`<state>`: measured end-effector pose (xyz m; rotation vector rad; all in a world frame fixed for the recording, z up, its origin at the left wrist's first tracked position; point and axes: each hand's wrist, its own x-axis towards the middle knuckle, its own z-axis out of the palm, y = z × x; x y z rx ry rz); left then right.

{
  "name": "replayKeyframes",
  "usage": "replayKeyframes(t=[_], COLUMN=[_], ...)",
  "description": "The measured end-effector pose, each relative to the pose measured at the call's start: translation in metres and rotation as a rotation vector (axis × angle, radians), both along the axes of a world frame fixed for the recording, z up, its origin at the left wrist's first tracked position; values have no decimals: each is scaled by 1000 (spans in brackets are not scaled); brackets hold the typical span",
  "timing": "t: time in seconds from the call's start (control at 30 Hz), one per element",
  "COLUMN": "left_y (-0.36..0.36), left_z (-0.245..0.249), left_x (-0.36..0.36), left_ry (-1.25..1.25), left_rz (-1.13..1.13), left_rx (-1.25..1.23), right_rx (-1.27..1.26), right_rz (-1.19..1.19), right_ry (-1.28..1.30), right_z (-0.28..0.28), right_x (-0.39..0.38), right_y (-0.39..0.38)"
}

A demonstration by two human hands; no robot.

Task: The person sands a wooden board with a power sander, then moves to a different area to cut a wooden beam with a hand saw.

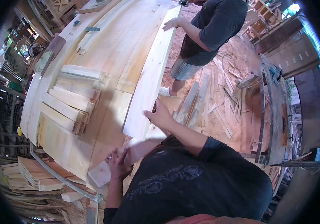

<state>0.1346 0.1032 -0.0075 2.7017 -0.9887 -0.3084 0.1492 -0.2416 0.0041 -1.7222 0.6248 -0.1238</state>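
Note:
A long pale plank (150,74) lies along the right edge of the big wooden worktable (107,100). My right hand (159,115) is closed on the plank's near right edge, thumb on its top face and the other fingers partly hidden underneath. Across the table's near end lies a thick wooden board (99,174), close to my body. My left hand (118,164), with a ring on one finger, is curled over that board. At the plank's far end, a co-worker's hand (172,24) rests on it.
Stacked short wooden pieces (72,99) lie on the table's left side. A co-worker (219,26) stands beyond the plank, on the right. Scrap strips (225,97) litter the floor. A wooden bench (274,119) stands at right; cut boards (36,173) are piled at lower left.

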Motion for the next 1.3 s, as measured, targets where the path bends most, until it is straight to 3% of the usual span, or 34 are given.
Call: replayKeyframes(t=[0.13,0.93,1.03,1.23,1.3], left_y=[5,16,12,8,10], left_z=[-6,-10,-12,-17,-25], left_x=[2,30,41,51,57], left_ry=[-32,34,19,-10,-11], left_rz=[-81,-116,-153,-180,-182], left_rx=[2,-69,-37,-60,-54], right_rx=[-35,-127,-48,-62,-182], right_rz=[-28,-70,-80,-40,17], right_ry=[-115,3,49,-209,-106], right_z=[-15,5,20,30,44], right_x=[-1,-2,-2,32,52], right_y=[-4,1,3,21,30])
